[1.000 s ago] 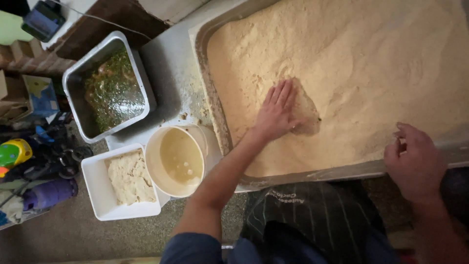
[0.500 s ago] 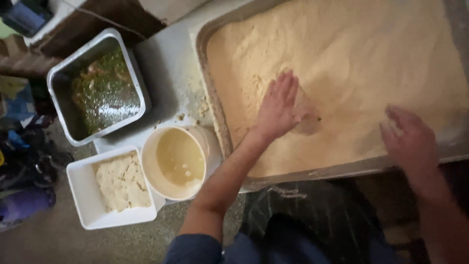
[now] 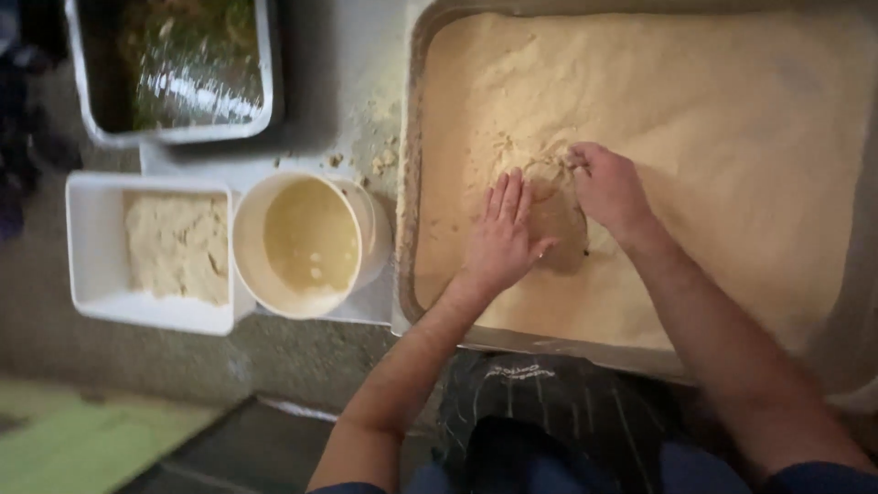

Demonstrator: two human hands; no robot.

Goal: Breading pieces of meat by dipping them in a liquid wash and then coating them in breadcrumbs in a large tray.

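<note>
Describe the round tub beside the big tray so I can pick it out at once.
Start at the big metal tray filled with pale crumbs, where the left hand and right hand press a flat piece. Just past its left wall stands the round cream tub. It is the only round container there and holds a yellowish liquid, while the white box beside it is rectangular and holds crumbs.

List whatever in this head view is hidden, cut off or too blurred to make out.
- Flat piece in the crumb tray: partly covered by the left hand and right hand.
- Metal pan of greenish contents: cut off by the top edge, blurred.
- Crumb tray's far and right rims: out of frame.
- Round tub of pale liquid: depth unreadable.
</note>
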